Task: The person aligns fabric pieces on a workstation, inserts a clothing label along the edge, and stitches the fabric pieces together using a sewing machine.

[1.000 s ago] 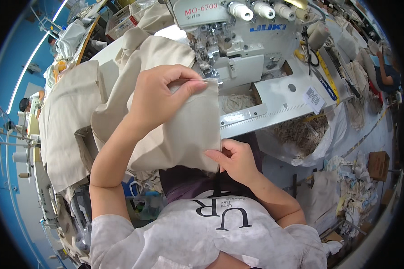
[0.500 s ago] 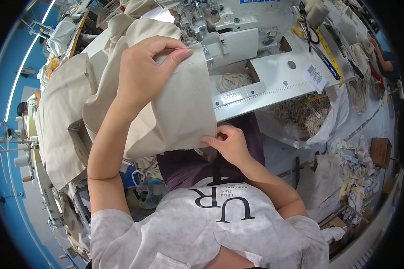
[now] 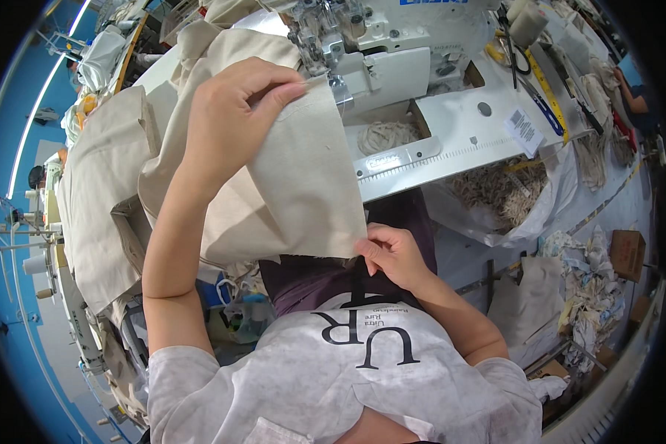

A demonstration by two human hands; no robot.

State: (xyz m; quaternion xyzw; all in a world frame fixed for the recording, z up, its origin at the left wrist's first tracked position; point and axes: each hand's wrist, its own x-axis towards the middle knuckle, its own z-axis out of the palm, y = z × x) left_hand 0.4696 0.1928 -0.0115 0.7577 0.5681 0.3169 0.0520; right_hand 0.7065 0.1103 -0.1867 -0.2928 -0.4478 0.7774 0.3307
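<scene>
A piece of beige fabric [image 3: 303, 177] hangs between my hands, over the near edge of the sewing machine's table. Close to the machine's presser foot area, my left hand [image 3: 237, 118] pinches the fabric's upper edge between thumb and fingers. My right hand [image 3: 394, 255] is lower and nearer my lap, closed on the fabric's bottom right corner. The white sewing machine [image 3: 392, 70] stands just beyond the fabric, its needle area right beside the upper right corner. More of the same cloth lies bunched to the left of my left hand.
A folded beige fabric stack [image 3: 100, 192] lies at the left. Scissors [image 3: 522, 59], a yellow tape measure [image 3: 547, 92] and blue-handled snips [image 3: 542, 107] lie on the table's right. A clear bag of thread scraps [image 3: 499, 192] hangs below. Cloth scraps [image 3: 581, 285] and a cardboard box [image 3: 627, 254] sit lower right.
My right hand has moved down and slightly right with the fabric corner, drawing the edge straighter. My left hand has shifted slightly left, still pinching the upper edge.
</scene>
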